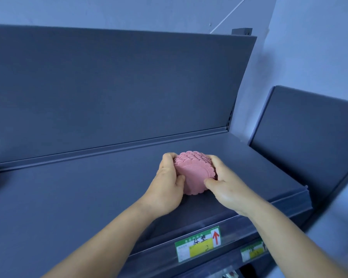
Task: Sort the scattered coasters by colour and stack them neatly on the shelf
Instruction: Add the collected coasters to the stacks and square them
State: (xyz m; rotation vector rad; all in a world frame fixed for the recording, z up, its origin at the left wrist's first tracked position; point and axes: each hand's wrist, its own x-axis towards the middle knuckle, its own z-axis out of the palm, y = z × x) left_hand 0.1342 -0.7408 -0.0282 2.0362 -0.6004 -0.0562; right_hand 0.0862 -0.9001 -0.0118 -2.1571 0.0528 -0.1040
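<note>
Grip: both hands clasp a stack of pink, round, scallop-edged coasters [193, 171] from opposite sides, fingers curled round its rim.
Left hand: the left hand [168, 183] holds the stack's left side, its fingers wrapped over the far upper edge and its thumb lying against the near face of the front coaster.
Right hand: the right hand [227, 181] holds the right side, its fingers curled over the top right edge and its thumb pressed to the lower right rim.
Coasters: the stack is tipped on edge, so the flat, textured face of the front coaster looks toward the camera and the scalloped edges of the others fan out behind it. Its lower edge touches the shelf surface.
Shelf: the dark blue-grey flat shelf board [88, 197] carries the stack right of its middle, about midway between the front lip and the back.
Back panel: a dark blue-grey upright panel [109, 87] rises behind the shelf.
Labels: a green and yellow price label with a red arrow and handwriting [198, 244] sits in the front rail of the shelf, below the hands. A second, smaller green and yellow label [253, 251] sits just to its right, blurred.
Neighbouring unit: another dark blue-grey shelf panel [309, 133] stands to the right.
Wall: a pale wall [309, 47] shows above and behind both units.
</note>
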